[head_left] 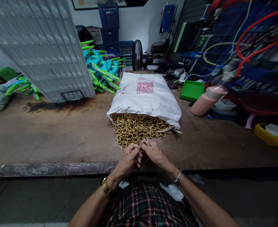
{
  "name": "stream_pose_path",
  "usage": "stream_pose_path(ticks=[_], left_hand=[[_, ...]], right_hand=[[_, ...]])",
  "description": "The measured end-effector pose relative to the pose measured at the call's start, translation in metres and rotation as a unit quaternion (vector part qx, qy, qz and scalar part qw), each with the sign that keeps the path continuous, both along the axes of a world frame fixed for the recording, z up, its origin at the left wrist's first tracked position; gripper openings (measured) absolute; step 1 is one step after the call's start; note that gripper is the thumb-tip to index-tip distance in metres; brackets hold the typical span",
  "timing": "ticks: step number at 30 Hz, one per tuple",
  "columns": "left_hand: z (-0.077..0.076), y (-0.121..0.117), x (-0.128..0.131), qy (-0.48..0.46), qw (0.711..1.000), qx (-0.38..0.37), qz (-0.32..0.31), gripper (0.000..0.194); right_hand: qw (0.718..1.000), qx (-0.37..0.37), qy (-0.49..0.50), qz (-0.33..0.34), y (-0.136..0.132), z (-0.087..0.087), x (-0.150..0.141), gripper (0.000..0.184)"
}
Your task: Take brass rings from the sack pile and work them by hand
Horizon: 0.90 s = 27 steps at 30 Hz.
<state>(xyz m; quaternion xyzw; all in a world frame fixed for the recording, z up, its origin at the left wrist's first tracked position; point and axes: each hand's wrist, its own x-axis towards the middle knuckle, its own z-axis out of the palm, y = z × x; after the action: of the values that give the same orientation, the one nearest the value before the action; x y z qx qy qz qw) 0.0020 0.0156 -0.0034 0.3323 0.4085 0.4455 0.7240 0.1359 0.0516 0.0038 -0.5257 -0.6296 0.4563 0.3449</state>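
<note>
Brass-coloured rings point(135, 127) spill in a heap from the open mouth of a white sack point(139, 99) with red print, which lies on the table. At the heap's near edge my two hands meet. My left hand point(131, 155), with a gold watch at the wrist, is closed and pinches what looks like one brass ring. My right hand point(154, 151) is closed around a small grey tool point(147, 143), whose kind I cannot make out; its tip points up and left. The fingers partly hide the ring between them.
A large translucent ribbed panel point(51, 53) stands at the left, with green and blue plastic pieces point(103, 69) behind it. To the right are a green tray point(192, 90), a pink bottle point(207, 99) and a yellow tray point(271, 136). A black fan point(137, 55) stands behind the sack.
</note>
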Motion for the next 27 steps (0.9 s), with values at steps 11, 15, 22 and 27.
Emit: stream_pose_path(ticks=[11, 15, 22, 27], left_hand=[[0.003, 0.0, -0.002, -0.066, 0.997, -0.025, 0.01, 0.03], [0.002, 0.0, -0.001, -0.055, 0.998, 0.003, 0.036, 0.029], [-0.002, -0.001, -0.003, 0.023, 0.998, 0.049, 0.044, 0.03], [-0.001, -0.002, -0.003, 0.071, 0.994, 0.069, 0.049, 0.032]], right_hand=[[0.998, 0.029, -0.049, 0.008, 0.002, -0.007, 0.004, 0.021], [0.979, 0.094, -0.171, 0.052, -0.004, -0.01, 0.008, 0.015], [0.94, 0.125, -0.297, 0.11, -0.012, -0.007, 0.006, 0.02], [0.925, 0.121, -0.341, 0.119, -0.012, -0.003, 0.004, 0.024]])
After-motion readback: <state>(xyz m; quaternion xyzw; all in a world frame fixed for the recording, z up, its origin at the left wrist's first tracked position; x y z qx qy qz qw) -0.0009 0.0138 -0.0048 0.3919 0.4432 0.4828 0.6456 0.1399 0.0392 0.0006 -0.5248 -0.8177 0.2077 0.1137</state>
